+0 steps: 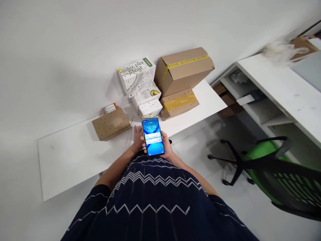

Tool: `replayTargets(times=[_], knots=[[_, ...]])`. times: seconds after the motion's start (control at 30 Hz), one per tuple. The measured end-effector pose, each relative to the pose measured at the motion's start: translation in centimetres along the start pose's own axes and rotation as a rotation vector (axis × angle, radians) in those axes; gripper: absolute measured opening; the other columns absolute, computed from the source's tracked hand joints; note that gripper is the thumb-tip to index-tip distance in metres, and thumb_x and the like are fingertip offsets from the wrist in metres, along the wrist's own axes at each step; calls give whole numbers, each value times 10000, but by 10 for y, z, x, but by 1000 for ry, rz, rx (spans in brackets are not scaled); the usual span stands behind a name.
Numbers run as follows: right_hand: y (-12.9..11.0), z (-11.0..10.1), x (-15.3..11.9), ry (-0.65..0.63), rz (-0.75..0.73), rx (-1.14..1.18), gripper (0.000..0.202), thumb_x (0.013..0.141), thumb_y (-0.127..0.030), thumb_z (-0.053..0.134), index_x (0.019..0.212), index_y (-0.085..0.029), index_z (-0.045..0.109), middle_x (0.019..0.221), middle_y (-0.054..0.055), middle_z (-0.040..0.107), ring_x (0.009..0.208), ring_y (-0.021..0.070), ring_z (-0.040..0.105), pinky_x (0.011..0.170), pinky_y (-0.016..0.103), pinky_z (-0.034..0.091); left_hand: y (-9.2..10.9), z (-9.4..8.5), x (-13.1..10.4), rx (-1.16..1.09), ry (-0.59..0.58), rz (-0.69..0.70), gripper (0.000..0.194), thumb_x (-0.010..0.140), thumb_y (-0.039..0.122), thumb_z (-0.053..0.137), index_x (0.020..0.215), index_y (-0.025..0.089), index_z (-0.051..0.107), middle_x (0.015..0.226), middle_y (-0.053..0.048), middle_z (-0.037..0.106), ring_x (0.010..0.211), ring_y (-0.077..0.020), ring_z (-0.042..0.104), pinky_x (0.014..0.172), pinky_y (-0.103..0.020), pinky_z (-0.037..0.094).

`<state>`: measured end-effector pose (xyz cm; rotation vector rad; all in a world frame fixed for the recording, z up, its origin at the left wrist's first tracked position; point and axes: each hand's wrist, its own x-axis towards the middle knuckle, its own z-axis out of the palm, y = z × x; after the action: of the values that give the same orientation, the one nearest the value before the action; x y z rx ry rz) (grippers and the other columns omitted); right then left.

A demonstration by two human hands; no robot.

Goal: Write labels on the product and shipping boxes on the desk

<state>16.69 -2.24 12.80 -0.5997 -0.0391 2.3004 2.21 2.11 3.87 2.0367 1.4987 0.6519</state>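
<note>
A lit phone (152, 138) showing 10:39 sits upright in my right hand (166, 146), with the thumb on its right edge and fingertips curled round its left edge. My left hand (137, 140) is just left of the phone, partly hidden by it, fingers stretched out over the white table (65, 157). Beyond the hands stand a small white box (150, 108), another white box (142, 97) and a "Super Meal" box (137, 77). A dotted brown box (111, 124) lies to the left.
A large brown carton (184, 72) with yellow tape stands behind a smaller taped carton (180, 103). An orange-and-white packet (109, 108) lies by the wall. At right are a white shelf unit (283, 90) and a green-and-black wheeled chair (265, 154).
</note>
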Motion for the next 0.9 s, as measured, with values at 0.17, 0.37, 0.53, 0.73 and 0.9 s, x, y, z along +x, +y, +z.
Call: replayTargets(times=[0.17, 0.37, 0.53, 0.73, 0.9], knots=[[-9, -12, -11, 69, -161, -30, 675, 917, -666, 327, 1278, -161, 589, 1097, 146, 741, 917, 300, 708, 751, 486, 596, 3, -2, 0, 146, -11, 93, 272, 919, 263, 490, 1119, 223, 671, 1218, -116, 673, 1234, -328, 519, 1212, -624, 99], [-24, -80, -32, 607, -485, -382, 540, 857, -574, 467, 1175, -174, 642, 1075, 111, 729, 799, 234, 685, 657, 346, 567, 11, -7, 1, 228, -14, 125, 285, 940, 266, 471, 1116, 226, 692, 1249, -113, 676, 1224, -314, 542, 1192, -607, 158], [-30, -135, -20, 1095, -328, -1116, 632, 857, -517, 508, 1334, -106, 553, 1212, 150, 653, 1045, 267, 625, 854, 352, 517, 10, -5, 0, 232, -1, 129, 274, 947, 279, 460, 1086, 226, 691, 1240, -105, 677, 1217, -305, 545, 1188, -593, 163], [-36, -146, 23, 1306, -39, -1761, 753, 879, -495, 583, 1511, -141, 377, 1370, 219, 523, 1240, 370, 504, 997, 475, 423, 8, -4, -2, 231, -11, 150, 273, 967, 296, 456, 1108, 231, 680, 1249, -102, 666, 1245, -293, 529, 1199, -593, 150], [-43, -147, 48, 1289, -25, -1929, 779, 897, -492, 580, 1527, -99, 342, 1345, 245, 514, 1236, 389, 477, 950, 483, 444, 1, -13, -7, 268, -108, 210, 437, 883, 480, 628, 1230, 214, 650, 1362, -139, 565, 1347, -344, 430, 1215, -602, 140]])
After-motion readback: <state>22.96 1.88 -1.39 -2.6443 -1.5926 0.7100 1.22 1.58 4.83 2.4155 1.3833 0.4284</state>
